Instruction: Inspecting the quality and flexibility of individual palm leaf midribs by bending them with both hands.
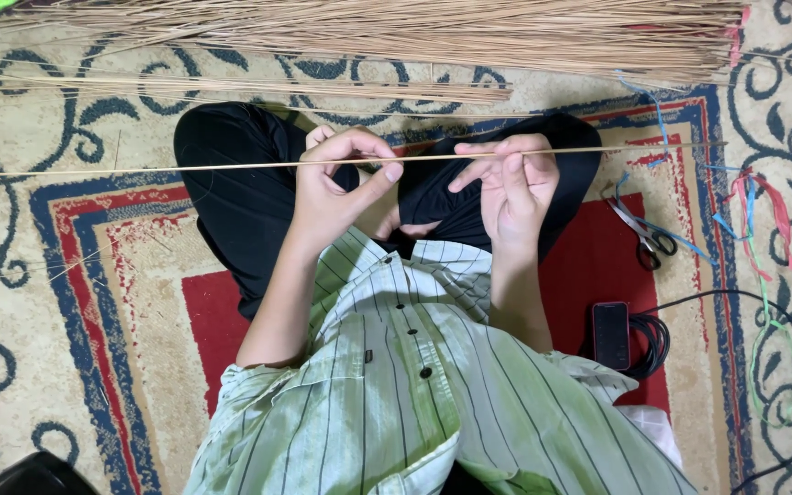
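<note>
Two hands hold one long thin stick [231, 166], a pale straw-coloured midrib that runs level across my view from 9 o'clock to 3 o'clock, raised just above my crossed legs in black trousers [231, 197]. My left hand [336, 183] sits left of centre; its thumb and curled fingers pinch the stick from below and above. At about 1 o'clock from the shirt my right hand [511, 179] pinches it too, fingertips pressed together over the shaft, palm turned toward me.

I judge the stick very light, dry and springy: stiff enough to stay nearly straight between the two grips, but likely to snap if bent sharply. It looks smooth and round, so a fingertip pinch near the middle, hands set apart, seems the safest hold.

At 12 o'clock, a big loose bundle of the same sticks [396, 32] lies on the carpet [11, 275], fanning leftward, with a smaller sheaf [258, 89] below it. The carpet is woven, beige with dark blue scrolls and a red field. My shirt [396, 403] is soft light green cloth with thin dark stripes and buttons. At 3 o'clock lie scissors [643, 234] with dark handles, then a black phone [610, 335] beside a coiled black cable [653, 341], and farthest right some loose coloured strings [763, 220] in blue, red and green.
</note>
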